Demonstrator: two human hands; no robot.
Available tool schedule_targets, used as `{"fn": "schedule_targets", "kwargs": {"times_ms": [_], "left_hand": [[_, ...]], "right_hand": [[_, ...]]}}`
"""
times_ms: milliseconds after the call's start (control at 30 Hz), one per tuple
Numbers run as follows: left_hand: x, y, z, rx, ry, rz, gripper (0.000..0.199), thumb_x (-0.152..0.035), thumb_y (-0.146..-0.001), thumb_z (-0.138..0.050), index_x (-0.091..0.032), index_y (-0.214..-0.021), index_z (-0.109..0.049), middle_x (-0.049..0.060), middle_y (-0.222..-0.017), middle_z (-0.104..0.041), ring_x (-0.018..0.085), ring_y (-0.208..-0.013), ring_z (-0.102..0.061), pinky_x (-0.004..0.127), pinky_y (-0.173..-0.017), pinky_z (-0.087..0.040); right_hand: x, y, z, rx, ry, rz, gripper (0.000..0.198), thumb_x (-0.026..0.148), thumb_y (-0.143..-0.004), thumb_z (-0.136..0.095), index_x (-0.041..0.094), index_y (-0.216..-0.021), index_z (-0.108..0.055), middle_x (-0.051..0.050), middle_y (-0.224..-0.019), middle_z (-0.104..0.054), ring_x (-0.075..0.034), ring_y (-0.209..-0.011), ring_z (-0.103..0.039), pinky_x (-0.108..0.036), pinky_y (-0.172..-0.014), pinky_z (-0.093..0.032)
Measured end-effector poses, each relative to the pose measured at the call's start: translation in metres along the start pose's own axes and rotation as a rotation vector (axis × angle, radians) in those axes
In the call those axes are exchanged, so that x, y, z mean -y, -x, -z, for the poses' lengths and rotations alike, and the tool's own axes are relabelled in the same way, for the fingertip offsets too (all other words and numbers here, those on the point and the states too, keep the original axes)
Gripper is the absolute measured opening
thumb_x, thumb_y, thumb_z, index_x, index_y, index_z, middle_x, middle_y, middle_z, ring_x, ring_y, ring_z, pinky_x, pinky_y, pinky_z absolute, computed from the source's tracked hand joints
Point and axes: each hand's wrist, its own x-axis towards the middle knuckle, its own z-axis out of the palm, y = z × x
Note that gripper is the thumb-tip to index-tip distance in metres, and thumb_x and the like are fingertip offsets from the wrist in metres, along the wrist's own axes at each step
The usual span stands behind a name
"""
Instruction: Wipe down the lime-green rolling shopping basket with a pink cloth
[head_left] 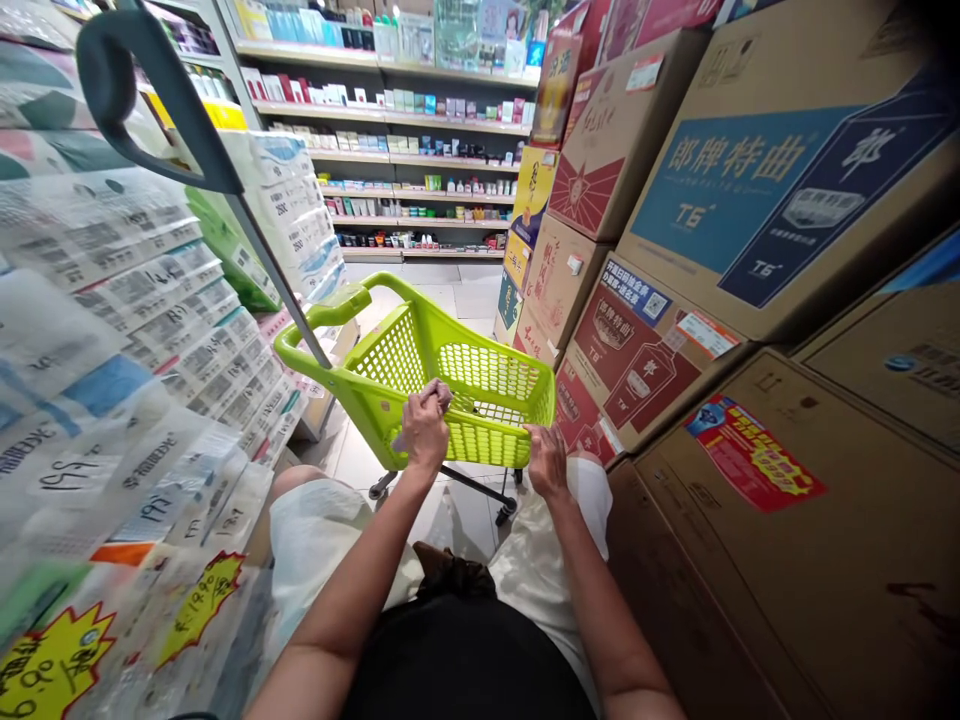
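A lime-green plastic shopping cart [480,440] with lattice sides stands side-on in front of my knees, its basket empty. Bunched in my left hand [426,432] is a pinkish-grey cloth [438,393]. That hand is closed and sits at the near side wall of the basket, with part of the cloth hanging against the green plastic. My right hand [547,462] is closed over the basket's near rim, close to its right corner, and its fingertips are partly hidden. A long grey handle [217,170] rises from the cart's left end.
Plastic-wrapped paper packs [172,390] are piled along the left, with yellow price signs [201,608]. Stacked cardboard cartons [720,180] wall off the right side. Shelves of small boxed goods [390,115] stand beyond the cart, across a tiled floor [439,285].
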Motion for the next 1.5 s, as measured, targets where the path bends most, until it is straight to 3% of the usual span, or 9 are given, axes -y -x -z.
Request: {"fn": "schedule_targets", "kwargs": {"times_ms": [133, 300, 467, 667, 833, 1000, 1167, 1333, 1500], "left_hand": [[0.007, 0.003, 0.010, 0.087, 0.093, -0.174, 0.047, -0.007, -0.090, -0.049, -0.023, -0.127, -0.074, 0.015, -0.122, -0.065, 0.031, -0.110, -0.059, 0.044, -0.101, -0.051], [0.028, -0.014, 0.026, -0.087, 0.008, 0.062, 0.042, -0.011, -0.091, -0.047, -0.018, -0.121, -0.076, 0.018, -0.117, -0.064, 0.033, -0.109, -0.059, 0.048, -0.101, -0.051], [0.021, -0.010, 0.021, 0.082, 0.083, -0.161, 0.039, -0.011, -0.092, -0.049, -0.022, -0.116, -0.077, 0.015, -0.118, -0.068, 0.029, -0.103, -0.059, 0.042, -0.093, -0.053], [0.048, -0.032, 0.048, -0.056, -0.105, 0.054, 0.039, -0.013, -0.092, -0.046, -0.017, -0.118, -0.076, 0.019, -0.116, -0.064, 0.035, -0.105, -0.058, 0.048, -0.095, -0.049], [0.056, -0.038, 0.058, 0.101, -0.088, -0.148, 0.041, -0.010, -0.091, -0.046, -0.020, -0.117, -0.076, 0.016, -0.114, -0.066, 0.030, -0.103, -0.059, 0.043, -0.095, -0.051], [0.075, -0.058, 0.082, -0.084, -0.242, 0.056, 0.036, -0.012, -0.090, -0.049, -0.016, -0.114, -0.076, 0.019, -0.115, -0.061, 0.034, -0.106, -0.057, 0.047, -0.094, -0.050], [0.078, -0.064, 0.091, 0.110, -0.201, -0.114, 0.036, -0.005, -0.086, -0.050, -0.019, -0.108, -0.076, 0.016, -0.108, -0.062, 0.031, -0.103, -0.059, 0.042, -0.090, -0.052], [0.092, -0.083, 0.112, -0.085, -0.310, 0.054, 0.027, -0.013, -0.091, -0.050, -0.014, -0.101, -0.075, 0.018, -0.109, -0.060, 0.034, -0.104, -0.059, 0.046, -0.091, -0.052], [0.084, -0.066, 0.103, 0.120, -0.213, -0.101, 0.032, -0.006, -0.087, -0.051, -0.017, -0.104, -0.076, 0.015, -0.107, -0.064, 0.029, -0.101, -0.060, 0.039, -0.089, -0.053]], "right_hand": [[0.014, -0.004, -0.004, 0.014, 0.013, 0.031, 0.061, 0.040, -0.111, -0.011, 0.024, -0.124, -0.068, -0.009, -0.118, -0.073, -0.023, -0.118, -0.062, -0.048, -0.129, -0.021], [0.022, -0.006, -0.009, 0.004, 0.028, 0.015, 0.058, 0.039, -0.111, -0.014, 0.023, -0.126, -0.068, -0.009, -0.121, -0.074, -0.024, -0.119, -0.062, -0.048, -0.129, -0.020], [0.031, -0.012, -0.015, 0.037, 0.046, 0.042, 0.062, 0.040, -0.111, -0.010, 0.023, -0.124, -0.068, -0.009, -0.118, -0.075, -0.024, -0.116, -0.063, -0.049, -0.129, -0.018], [0.036, -0.016, -0.018, 0.025, 0.070, 0.038, 0.063, 0.041, -0.111, -0.011, 0.022, -0.122, -0.070, -0.009, -0.116, -0.076, -0.025, -0.113, -0.064, -0.050, -0.128, -0.019], [0.047, -0.021, -0.025, 0.075, 0.093, 0.116, 0.061, 0.042, -0.110, -0.012, 0.022, -0.126, -0.067, -0.010, -0.118, -0.075, -0.026, -0.111, -0.063, -0.050, -0.127, -0.019], [0.044, -0.024, -0.023, 0.074, 0.140, 0.127, 0.059, 0.042, -0.110, -0.014, 0.023, -0.120, -0.069, -0.010, -0.111, -0.076, -0.027, -0.106, -0.063, -0.050, -0.126, -0.018], [0.050, -0.026, -0.024, 0.113, 0.158, 0.177, 0.060, 0.045, -0.110, -0.013, 0.023, -0.122, -0.067, -0.010, -0.109, -0.075, -0.027, -0.104, -0.063, -0.049, -0.126, -0.019], [0.057, -0.029, -0.026, 0.130, 0.164, 0.168, 0.057, 0.045, -0.110, -0.015, 0.024, -0.120, -0.068, -0.010, -0.107, -0.075, -0.028, -0.102, -0.063, -0.051, -0.126, -0.018], [0.056, -0.030, -0.032, 0.156, 0.156, 0.202, 0.056, 0.044, -0.110, -0.017, 0.022, -0.119, -0.068, -0.010, -0.106, -0.075, -0.027, -0.101, -0.063, -0.048, -0.126, -0.018]]}}
